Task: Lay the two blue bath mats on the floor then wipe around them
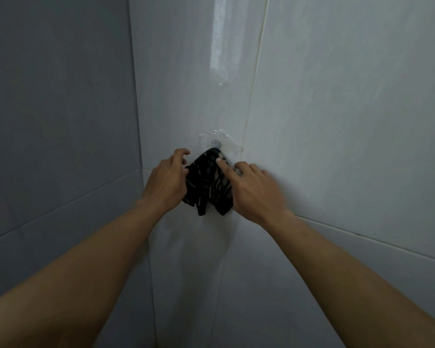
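A dark striped cloth (207, 184) hangs from a small clear suction hook (216, 143) stuck on the white tiled wall. My left hand (166, 182) is at the cloth's left edge, fingers curled and spread, touching its side. My right hand (251, 189) is at its right edge, with the index finger laid on the cloth's upper part just below the hook. Whether either hand has a full hold of the cloth is unclear. No blue bath mat is in view.
Glossy white wall tiles (337, 121) fill the right and centre. A darker grey tiled wall (55, 109) meets them at a corner on the left. The floor is out of view.
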Demonstrator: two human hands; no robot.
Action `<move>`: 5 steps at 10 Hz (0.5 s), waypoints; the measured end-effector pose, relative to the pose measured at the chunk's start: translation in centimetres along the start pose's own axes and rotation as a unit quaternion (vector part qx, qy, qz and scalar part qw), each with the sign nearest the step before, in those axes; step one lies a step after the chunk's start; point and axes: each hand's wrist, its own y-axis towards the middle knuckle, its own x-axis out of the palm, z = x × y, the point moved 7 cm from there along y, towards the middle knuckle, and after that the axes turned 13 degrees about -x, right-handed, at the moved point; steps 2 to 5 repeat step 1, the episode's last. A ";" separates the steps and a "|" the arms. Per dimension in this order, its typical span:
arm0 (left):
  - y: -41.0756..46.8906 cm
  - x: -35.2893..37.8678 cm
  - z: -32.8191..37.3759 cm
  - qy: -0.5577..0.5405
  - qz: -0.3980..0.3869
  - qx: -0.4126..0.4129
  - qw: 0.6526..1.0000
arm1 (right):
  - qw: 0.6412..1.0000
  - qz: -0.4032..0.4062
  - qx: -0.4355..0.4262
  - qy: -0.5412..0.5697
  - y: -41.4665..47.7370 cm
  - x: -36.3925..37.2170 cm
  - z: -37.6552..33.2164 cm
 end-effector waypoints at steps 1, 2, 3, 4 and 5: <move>0.1 -0.9 -0.8 0.056 0.011 -0.022 0.998 | 1.000 0.020 0.006 0.006 0.2 -1.0 0.2; 0.1 -0.9 -0.8 0.056 0.011 -0.022 0.998 | 1.000 0.020 0.006 0.006 0.2 -1.0 0.2; 0.1 -0.9 -0.8 0.056 0.011 -0.022 0.998 | 1.000 0.020 0.006 0.006 0.2 -1.0 0.2; 0.1 -0.9 -0.8 0.056 0.011 -0.022 0.998 | 1.000 0.020 0.006 0.006 0.2 -1.0 0.2; 0.1 -0.9 -0.8 0.056 0.011 -0.022 0.998 | 1.000 0.020 0.006 0.006 0.2 -1.0 0.2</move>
